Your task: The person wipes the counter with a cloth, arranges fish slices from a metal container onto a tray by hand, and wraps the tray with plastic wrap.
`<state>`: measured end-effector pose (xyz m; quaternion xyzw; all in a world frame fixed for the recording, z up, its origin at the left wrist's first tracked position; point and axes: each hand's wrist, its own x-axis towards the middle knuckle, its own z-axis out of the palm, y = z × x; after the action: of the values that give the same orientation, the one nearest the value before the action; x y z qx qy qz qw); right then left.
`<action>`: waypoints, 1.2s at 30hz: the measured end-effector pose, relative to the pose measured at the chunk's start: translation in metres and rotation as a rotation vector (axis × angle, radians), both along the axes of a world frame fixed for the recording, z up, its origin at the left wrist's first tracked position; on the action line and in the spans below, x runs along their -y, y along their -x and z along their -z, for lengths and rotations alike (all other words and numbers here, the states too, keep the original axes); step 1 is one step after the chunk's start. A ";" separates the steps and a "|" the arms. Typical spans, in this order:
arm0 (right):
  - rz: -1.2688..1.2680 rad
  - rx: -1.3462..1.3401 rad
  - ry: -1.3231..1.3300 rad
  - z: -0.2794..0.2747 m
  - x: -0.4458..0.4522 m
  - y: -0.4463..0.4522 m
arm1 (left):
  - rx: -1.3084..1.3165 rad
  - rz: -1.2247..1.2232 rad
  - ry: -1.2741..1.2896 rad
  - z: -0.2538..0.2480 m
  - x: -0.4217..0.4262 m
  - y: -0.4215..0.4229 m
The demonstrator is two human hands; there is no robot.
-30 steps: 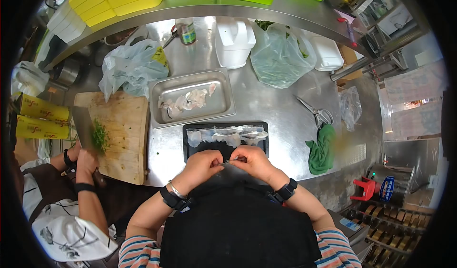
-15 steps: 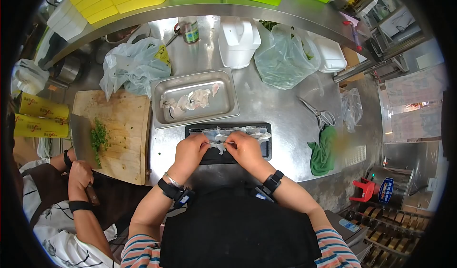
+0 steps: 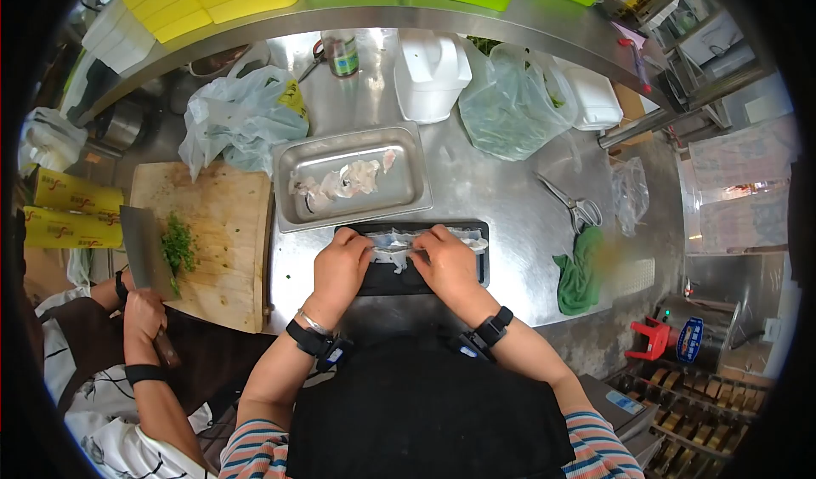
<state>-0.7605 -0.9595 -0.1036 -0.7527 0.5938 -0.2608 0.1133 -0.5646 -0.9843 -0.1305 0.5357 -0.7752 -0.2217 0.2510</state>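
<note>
My left hand (image 3: 342, 266) and my right hand (image 3: 446, 262) lean over a black rectangular tray (image 3: 391, 289). Both have their fingers bent and pinched on a thin, pale translucent slice (image 3: 393, 258), which looks like fish or meat; a ragged bit of it hangs toward me. Along the tray's far side runs a row of similar pale slices (image 3: 472, 243), partly covered by my fingers. Just beyond stands a steel pan (image 3: 285, 186) with more loose pinkish-white slices (image 3: 344, 180) lying in it.
To the left, a co-worker's hand (image 3: 144, 313) grips a cleaver (image 3: 146, 249) by chopped greens (image 3: 177, 245) on a wooden board (image 3: 225, 224). Scissors (image 3: 574, 205) and a green cloth (image 3: 580, 275) lie right. A white jug (image 3: 432, 79) and plastic bags (image 3: 514, 105) stand behind.
My fingers have shifted slightly forward over the row, carrying the slice's edge with them. The co-worker's cleaver has tipped further into view. The whole view has moved slightly.
</note>
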 end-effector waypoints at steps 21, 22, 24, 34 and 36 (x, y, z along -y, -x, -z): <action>0.141 0.137 -0.201 -0.005 -0.017 0.037 | 0.594 -0.046 -0.234 0.031 0.158 -0.039; 0.146 0.152 -0.189 -0.006 -0.018 0.039 | 0.594 -0.040 -0.230 0.030 0.158 -0.043; 0.160 0.174 -0.168 -0.007 -0.019 0.043 | 0.086 -0.082 -0.250 0.007 0.147 -0.050; 0.021 0.620 -0.328 -0.009 -0.005 0.026 | -1.206 0.007 -1.086 -0.048 0.051 -0.007; 0.024 0.677 -0.362 -0.034 -0.002 0.016 | -1.199 0.084 -1.137 -0.045 0.034 0.007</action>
<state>-0.7769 -0.9579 -0.0696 -0.5849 0.5680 -0.3869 0.4309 -0.5716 -1.0179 -0.0853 0.3422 -0.2987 -0.8374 0.3041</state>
